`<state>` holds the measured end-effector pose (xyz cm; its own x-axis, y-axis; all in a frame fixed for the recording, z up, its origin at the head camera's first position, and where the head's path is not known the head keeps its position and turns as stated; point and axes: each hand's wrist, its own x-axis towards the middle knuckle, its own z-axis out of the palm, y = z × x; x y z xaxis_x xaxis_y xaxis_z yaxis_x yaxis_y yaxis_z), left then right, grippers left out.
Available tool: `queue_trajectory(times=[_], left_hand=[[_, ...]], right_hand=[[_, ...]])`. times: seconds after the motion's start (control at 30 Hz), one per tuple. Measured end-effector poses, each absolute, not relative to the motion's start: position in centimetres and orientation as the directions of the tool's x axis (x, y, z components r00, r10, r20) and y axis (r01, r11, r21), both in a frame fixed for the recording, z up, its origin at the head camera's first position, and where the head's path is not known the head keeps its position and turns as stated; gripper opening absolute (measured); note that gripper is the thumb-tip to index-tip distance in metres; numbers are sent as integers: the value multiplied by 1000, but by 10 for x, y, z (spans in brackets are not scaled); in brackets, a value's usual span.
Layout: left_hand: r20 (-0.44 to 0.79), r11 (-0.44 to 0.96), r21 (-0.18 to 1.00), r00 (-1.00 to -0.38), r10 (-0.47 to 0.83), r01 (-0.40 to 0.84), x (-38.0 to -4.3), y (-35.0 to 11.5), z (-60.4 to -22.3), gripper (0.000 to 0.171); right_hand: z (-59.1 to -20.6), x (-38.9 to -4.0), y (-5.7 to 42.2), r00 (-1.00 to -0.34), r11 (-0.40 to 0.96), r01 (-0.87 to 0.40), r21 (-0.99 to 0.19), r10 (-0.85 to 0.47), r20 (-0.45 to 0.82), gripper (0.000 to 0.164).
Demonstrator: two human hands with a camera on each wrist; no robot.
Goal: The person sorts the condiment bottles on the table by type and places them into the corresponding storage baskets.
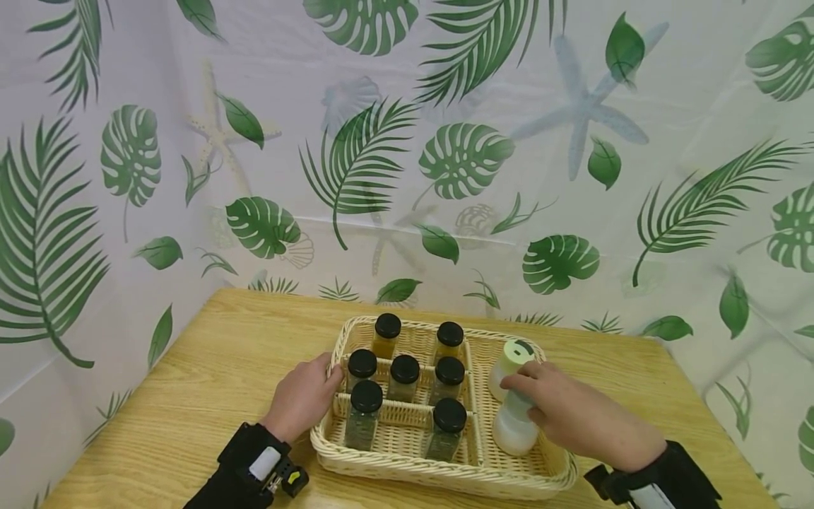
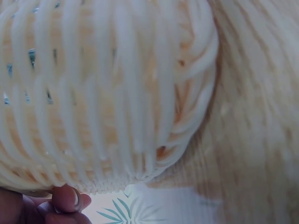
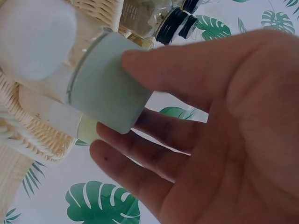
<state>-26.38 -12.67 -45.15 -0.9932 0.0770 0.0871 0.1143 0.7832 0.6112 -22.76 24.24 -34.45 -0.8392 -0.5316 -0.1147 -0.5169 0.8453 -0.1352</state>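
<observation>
A pale wicker basket (image 1: 375, 463) with compartments sits on the wooden table. My left hand (image 1: 304, 397) grips its left rim, thumb and fingers at the edge; in the left wrist view the fingertips (image 2: 65, 198) bend beside the woven wall. In the right compartment stands a whitish bottle with a pale green cap (image 3: 110, 81). My right hand (image 1: 572, 410) pinches that cap between thumb and fingers, covering part of it from above. Just behind is a second whitish bottle with a yellow-green lid (image 1: 516, 353), close to my right fingertips.
Several glass jars with black lids, such as the front jar (image 1: 448, 424), stand in the basket's left compartments. Woven dividers (image 1: 473, 403) separate them from the bottles. Behind the table (image 1: 254, 332) hangs a leaf-patterned cloth (image 1: 394, 177).
</observation>
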Motion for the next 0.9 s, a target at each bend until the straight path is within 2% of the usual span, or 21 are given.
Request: queue_trajectory(times=[0.47,0.9], left_hand=[[90,805,581,-993,82,119,-265,-126,-451,24],[93,819,558,-991,96,132,-266,-126,-449,25]], right_hand=[[-350,-226,242,-847,849,-521,-90,-527,-73,48],[-354,-222,250,-828,826,-550,-124,-559,-45,58]])
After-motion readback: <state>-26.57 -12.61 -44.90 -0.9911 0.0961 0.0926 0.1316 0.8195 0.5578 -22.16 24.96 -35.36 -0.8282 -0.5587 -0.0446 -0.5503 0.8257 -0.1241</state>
